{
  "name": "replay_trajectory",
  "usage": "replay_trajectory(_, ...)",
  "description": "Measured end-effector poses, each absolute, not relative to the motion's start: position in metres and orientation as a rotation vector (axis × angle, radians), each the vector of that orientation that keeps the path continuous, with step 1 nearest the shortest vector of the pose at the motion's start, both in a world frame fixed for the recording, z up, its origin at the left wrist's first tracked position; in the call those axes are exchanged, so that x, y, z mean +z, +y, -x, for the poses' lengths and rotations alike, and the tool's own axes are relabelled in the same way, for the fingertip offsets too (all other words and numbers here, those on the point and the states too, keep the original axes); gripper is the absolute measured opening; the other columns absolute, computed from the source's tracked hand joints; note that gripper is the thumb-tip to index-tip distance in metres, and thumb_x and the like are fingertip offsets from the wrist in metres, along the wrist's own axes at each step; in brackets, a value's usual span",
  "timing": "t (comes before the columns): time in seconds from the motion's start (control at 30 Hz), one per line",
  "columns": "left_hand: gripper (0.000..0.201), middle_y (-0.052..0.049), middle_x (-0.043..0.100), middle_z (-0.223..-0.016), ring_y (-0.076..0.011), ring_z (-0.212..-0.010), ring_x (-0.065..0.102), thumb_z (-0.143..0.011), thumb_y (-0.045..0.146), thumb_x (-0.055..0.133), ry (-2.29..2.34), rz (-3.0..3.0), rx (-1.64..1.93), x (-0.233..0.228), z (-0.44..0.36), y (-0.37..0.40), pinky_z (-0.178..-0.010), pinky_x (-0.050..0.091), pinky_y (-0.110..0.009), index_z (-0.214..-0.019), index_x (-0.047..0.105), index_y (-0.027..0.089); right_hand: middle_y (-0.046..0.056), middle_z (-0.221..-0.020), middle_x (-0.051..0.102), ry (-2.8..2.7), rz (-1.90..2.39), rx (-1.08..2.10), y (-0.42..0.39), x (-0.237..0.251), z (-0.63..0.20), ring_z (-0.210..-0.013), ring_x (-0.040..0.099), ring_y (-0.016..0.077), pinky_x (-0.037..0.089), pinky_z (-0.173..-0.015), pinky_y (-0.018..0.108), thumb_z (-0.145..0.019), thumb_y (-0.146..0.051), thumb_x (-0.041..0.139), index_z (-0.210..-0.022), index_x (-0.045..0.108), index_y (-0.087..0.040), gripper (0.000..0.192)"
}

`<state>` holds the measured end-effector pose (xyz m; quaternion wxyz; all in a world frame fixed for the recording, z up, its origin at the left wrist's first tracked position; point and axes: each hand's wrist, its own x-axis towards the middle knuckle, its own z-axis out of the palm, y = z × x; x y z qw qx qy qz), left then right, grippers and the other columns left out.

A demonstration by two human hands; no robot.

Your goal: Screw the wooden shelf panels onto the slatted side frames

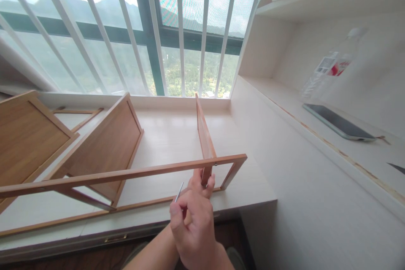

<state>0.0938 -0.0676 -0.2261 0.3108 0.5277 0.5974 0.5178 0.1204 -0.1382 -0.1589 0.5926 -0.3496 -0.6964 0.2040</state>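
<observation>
A thin silver metal key [179, 192] is gripped by the right hand [193, 228] at the partly assembled bamboo shelf frame [126, 175]; the left hand's [202, 183] fingers are closed on the upright panel [205, 135]. Two panels lean unattached.

Not much lettering on offer here. The one candidate is the clear plastic bottle [332, 65] lying on the shelf [373, 152] at the right: its label [339, 67] shows red script on white with a pale printed panel beside it, but it is too blurred to make out a single word or brand. The dark tablet [338, 122] lying flat just below it has a blank screen, with no characters on it. Nothing else in view carries any writing, numbers or signs.
</observation>
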Motion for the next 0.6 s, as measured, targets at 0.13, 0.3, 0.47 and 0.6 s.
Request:
replay_trajectory(0.13, 0.021, 0.000, 0.064, -0.070, -0.0230, -0.070, 0.067, -0.084, 0.043, 0.059, 1.542, -1.468, 1.305, -0.217, -0.088, -0.068, -0.070, 0.052, -0.035, -0.092, 0.056, 0.024, -0.003, -0.061, 0.045, -1.631, 0.754, 0.535, -0.144, -0.165, -0.109, -0.055, 0.046, 0.0115, 0.035, -0.057, 0.027, -0.096, -0.025, 0.046, -0.073, 0.041, -0.022, 0.024)
replay_trajectory(0.3, 0.020, -0.003, 0.070, -0.083, -0.0207, -0.075, 0.067, -0.088, 0.042, 0.055, 1.481, -1.497, 1.273, -0.212, -0.088, -0.071, -0.075, 0.051, -0.035, -0.090, 0.054, 0.023, -0.005, -0.054, 0.043, -1.606, 0.682, 0.543, -0.155, -0.171, -0.086, -0.047, 0.041, 0.0103, 0.030, -0.049, 0.028, -0.091, -0.030, 0.049, -0.068, 0.040, -0.023, 0.025)
replay_trajectory(0.47, 0.020, -0.003, 0.070, -0.085, -0.0201, -0.078, 0.066, -0.089, 0.042, 0.056, 1.472, -1.500, 1.269, -0.215, -0.089, -0.070, -0.075, 0.050, -0.033, -0.093, 0.054, 0.022, -0.005, -0.047, 0.038, -1.644, 0.585, 0.576, -0.157, -0.174, -0.078, -0.042, 0.037, 0.0099, 0.028, -0.046, 0.029, -0.093, -0.037, 0.045, -0.059, 0.030, -0.023, 0.040)
replay_trajectory(0.6, 0.022, -0.002, 0.069, -0.084, -0.0197, -0.078, 0.066, -0.090, 0.043, 0.055, 1.450, -1.505, 1.253, -0.220, -0.088, -0.068, -0.074, 0.049, -0.032, -0.097, 0.054, 0.022, -0.004, -0.052, 0.043, -1.687, 0.614, 0.535, -0.148, -0.169, -0.093, -0.047, 0.041, 0.0110, 0.031, -0.049, 0.029, -0.101, -0.040, 0.039, -0.064, 0.036, -0.023, 0.041)
